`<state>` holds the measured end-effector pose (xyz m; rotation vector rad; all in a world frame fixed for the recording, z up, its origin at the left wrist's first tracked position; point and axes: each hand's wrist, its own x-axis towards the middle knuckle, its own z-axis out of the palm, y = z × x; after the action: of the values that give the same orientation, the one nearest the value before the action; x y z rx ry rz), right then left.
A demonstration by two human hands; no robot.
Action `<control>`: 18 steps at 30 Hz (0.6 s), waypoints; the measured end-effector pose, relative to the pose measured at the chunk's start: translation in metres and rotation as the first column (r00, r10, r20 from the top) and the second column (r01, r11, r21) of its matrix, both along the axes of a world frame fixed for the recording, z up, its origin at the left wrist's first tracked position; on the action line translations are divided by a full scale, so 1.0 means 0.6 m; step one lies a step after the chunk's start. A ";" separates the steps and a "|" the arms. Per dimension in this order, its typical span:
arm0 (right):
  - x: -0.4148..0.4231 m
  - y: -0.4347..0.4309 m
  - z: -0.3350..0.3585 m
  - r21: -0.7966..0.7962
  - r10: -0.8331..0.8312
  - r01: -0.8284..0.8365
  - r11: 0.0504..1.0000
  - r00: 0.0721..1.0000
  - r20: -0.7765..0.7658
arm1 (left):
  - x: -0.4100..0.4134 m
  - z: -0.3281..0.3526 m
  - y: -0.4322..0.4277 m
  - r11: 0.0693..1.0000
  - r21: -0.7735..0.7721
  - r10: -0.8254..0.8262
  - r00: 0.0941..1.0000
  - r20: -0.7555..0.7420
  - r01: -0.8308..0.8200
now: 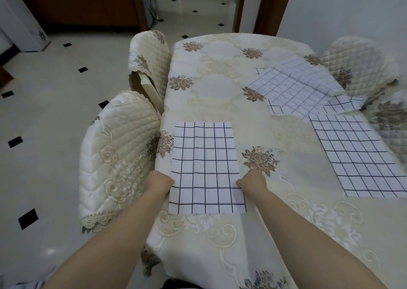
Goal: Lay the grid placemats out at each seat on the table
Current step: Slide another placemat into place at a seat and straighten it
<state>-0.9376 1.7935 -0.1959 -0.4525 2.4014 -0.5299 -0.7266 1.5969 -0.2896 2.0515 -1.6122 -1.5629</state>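
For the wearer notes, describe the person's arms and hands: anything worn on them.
The left arm and right arm are bare as far up as the view shows, with no sleeves. The left hand and right hand wear no gloves. No watch, bracelet or ring shows, though the fingers are mostly hidden.

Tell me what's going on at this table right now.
A person is setting out grid placemats on a table covered with a floral cloth. The left hand and right hand grip the side edges of the near-left placemat, which lies flat in front of a quilted chair. A second placemat lies flat on the right side. Farther back on the right, a rumpled heap of placemats is not yet laid out. The far-left chair has no mat before it.
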 end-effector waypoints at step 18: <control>-0.027 -0.052 -0.027 0.039 0.051 -0.047 0.998 0.992 -0.114 | -0.038 0.119 -0.013 0.991 -0.104 -0.078 0.993 0.094 0.087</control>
<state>-0.9540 1.7625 -0.2121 -0.5378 2.4989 -0.4483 -0.7492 1.5893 -0.2183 2.0512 -1.7928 -1.3922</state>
